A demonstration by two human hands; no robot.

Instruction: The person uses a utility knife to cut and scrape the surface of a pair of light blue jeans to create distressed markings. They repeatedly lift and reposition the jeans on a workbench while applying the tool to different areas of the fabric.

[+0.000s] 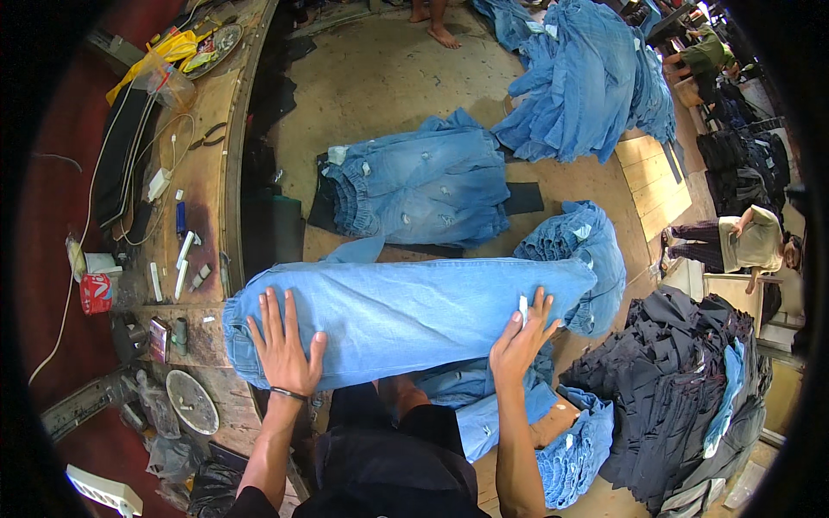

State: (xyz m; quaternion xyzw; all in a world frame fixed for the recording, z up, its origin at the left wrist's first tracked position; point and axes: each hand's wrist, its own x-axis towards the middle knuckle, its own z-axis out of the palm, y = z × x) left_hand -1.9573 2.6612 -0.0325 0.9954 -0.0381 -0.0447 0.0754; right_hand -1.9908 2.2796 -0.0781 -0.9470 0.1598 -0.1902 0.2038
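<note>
Denim heaps crowd the floor (389,78) beyond a pale blue pair of jeans (406,315) — folded long, lying across the person's lap. Left hand (283,345) and right hand (521,338) press flat on it, fingers spread (gripping nothing). Its far end hides among darker jeans — the underside is unseen.

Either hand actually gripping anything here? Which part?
No grip. Both lie flat on the light blue jeans: left hand on the waistband end, right hand near the other end, fingers spread, by a small white tag.
</note>
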